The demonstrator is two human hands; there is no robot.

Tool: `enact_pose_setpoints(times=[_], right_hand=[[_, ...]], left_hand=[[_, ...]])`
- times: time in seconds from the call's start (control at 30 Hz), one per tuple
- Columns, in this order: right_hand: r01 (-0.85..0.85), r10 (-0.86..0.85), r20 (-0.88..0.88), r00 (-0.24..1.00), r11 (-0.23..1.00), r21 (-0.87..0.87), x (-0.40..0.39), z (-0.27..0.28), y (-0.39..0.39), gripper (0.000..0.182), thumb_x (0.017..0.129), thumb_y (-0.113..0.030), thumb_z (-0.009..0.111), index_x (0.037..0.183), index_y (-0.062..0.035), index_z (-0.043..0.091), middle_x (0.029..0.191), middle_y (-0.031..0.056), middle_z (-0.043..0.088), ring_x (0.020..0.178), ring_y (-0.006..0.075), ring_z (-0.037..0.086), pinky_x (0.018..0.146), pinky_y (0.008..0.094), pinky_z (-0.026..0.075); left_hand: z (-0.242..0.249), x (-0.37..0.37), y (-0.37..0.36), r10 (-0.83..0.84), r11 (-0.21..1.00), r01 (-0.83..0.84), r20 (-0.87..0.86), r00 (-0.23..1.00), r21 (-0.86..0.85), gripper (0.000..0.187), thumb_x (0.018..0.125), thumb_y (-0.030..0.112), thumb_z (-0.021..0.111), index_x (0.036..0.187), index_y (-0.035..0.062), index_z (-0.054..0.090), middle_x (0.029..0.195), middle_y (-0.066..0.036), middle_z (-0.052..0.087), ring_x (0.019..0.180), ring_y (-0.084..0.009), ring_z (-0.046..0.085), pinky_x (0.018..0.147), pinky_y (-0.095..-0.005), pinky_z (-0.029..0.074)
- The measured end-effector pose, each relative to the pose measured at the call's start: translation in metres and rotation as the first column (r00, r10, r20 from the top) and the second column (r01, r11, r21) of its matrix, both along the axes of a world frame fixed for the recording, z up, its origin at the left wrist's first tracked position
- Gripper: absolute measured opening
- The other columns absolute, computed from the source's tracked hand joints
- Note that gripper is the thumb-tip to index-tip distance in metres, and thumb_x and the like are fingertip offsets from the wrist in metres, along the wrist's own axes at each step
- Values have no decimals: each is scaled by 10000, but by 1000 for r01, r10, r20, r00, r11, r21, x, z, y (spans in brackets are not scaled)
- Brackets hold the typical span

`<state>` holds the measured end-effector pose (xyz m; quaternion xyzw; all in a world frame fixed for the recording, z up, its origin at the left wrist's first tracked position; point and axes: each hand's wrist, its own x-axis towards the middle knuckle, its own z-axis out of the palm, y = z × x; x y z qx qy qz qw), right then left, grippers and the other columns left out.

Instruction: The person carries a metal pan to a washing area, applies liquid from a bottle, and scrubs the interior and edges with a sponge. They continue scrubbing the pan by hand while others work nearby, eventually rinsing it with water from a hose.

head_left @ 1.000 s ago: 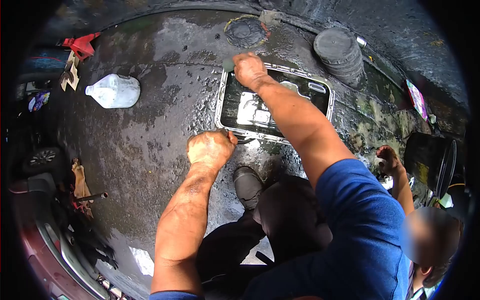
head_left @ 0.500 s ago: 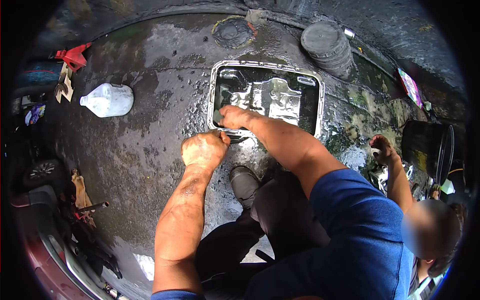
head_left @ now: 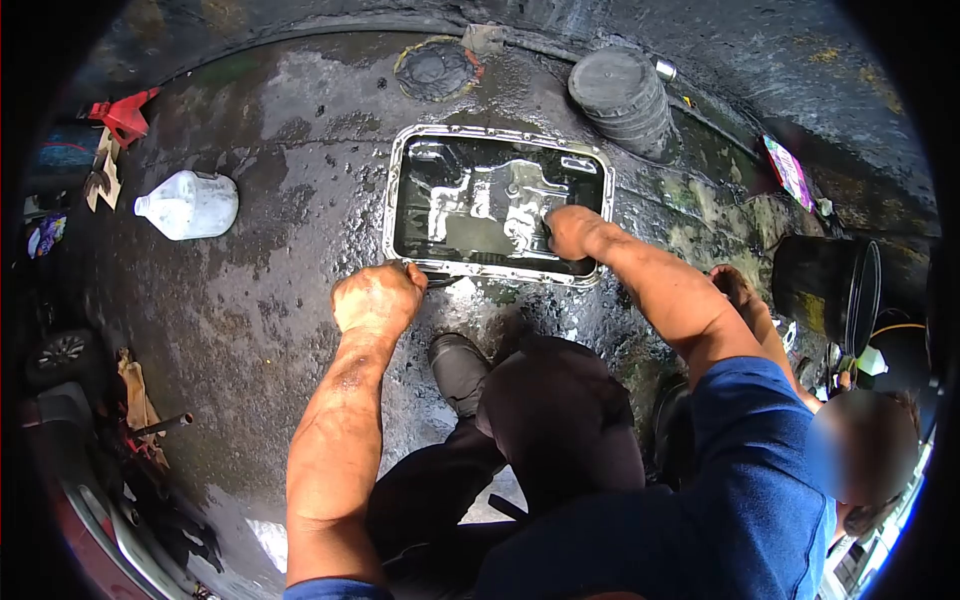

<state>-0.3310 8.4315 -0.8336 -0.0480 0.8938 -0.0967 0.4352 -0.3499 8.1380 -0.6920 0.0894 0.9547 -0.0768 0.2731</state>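
Note:
A metal pan (head_left: 391, 190) with a row of holes along its rim lies on the wet, dark ground, its inside shiny and wet. My left hand (head_left: 376, 297) is closed on the near left corner of the rim. Inside the pan, toward its right side, my right hand (head_left: 577, 233) reaches down with fingers bent together. Whatever those fingers hold, if anything, is hidden beneath them.
A white jug (head_left: 190, 206) lies at the left, below a red stand (head_left: 124, 117). Behind the pan are a dark bucket (head_left: 622, 100) and a round dark object (head_left: 438, 69). At the right, another person's hand (head_left: 738, 288) is near a black bucket (head_left: 820, 290).
My right hand has moved from the left side of the pan to its right side. My left hand stays at the near left corner. The view has shifted slightly.

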Motion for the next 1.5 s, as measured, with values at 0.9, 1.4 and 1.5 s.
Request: enact_pose_setpoints(times=[0.9, 1.4, 1.5], right_hand=[[232, -251, -515, 820, 967, -102, -79, -38, -40, 337, 932, -174, 458, 1159, 26, 605, 1264, 269, 551, 1178, 399, 563, 992, 475, 481], [76, -153, -309, 939, 966, -249, -63, -54, -109, 242, 830, -206, 637, 1022, -84, 720, 1016, 193, 705, 1013, 345, 672, 913, 416, 526], [198, -255, -92, 963, 893, -405, -41, -49, -112, 274, 770, -195, 676, 1022, -86, 687, 1024, 173, 704, 1005, 340, 671, 900, 387, 524]], left_hand=[[-1, 2, -2, -21, 1000, 21, 6, 1000, 9, 437, 939, 460, 452, 992, 135, 739, 944, -144, 732, 923, -324, 701, 846, -447, 534], [-11, 12, -4, -62, 993, 77, -165, 984, 86, 410, 943, 409, 479, 811, 120, 739, 796, -148, 723, 803, -335, 717, 758, -460, 553], [6, 5, -11, -94, 988, 91, 16, 995, 127, 436, 963, 472, 498, 954, 86, 700, 907, -186, 717, 913, -352, 696, 810, -468, 538]])
